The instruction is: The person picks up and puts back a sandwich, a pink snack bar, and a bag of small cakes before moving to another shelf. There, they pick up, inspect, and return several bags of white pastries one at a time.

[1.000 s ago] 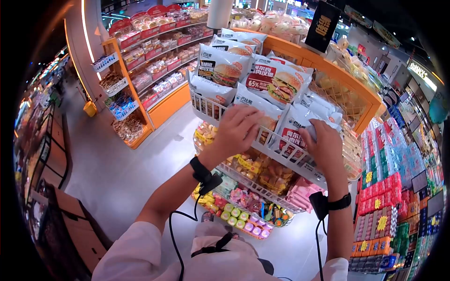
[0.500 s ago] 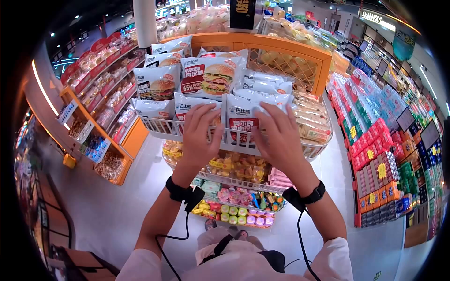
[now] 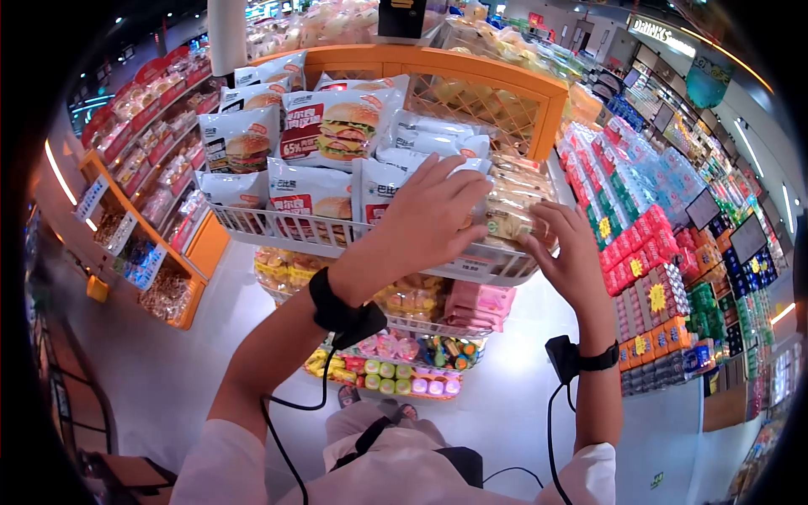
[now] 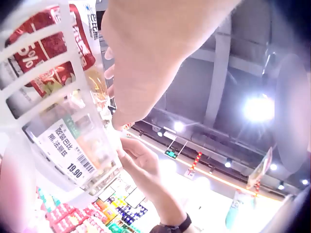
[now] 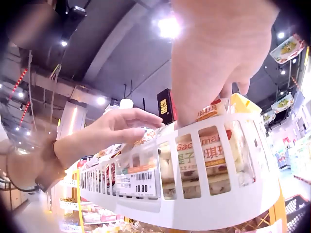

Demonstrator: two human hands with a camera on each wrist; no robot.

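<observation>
A white plastic basket (image 3: 324, 231) holds rows of burger packets (image 3: 341, 126) and, at its right end, clear-wrapped sachima packs (image 3: 512, 189). My left hand (image 3: 429, 215) reaches across the front packets, its fingers loosely bent beside the sachima and nothing gripped. At the basket's right end, my right hand (image 3: 572, 252) has its fingertips on the sachima packs. In the right wrist view that hand (image 5: 218, 63) reaches down over the basket wall (image 5: 218, 213), its fingertips partly hidden. A price label (image 5: 138, 184) reading 19.90 sits on the basket front.
Lower tiers carry bagged snacks (image 3: 408, 299), pink packs (image 3: 480, 303) and small cups (image 3: 396, 379). An orange lattice frame (image 3: 539, 118) stands behind the basket. Bakery shelves (image 3: 160, 135) line the left; stacked drinks (image 3: 635, 252) rise at right.
Both hands have moved from the burger packets toward the sachima at the basket's right end. The head view has turned right, so the basket sits further left.
</observation>
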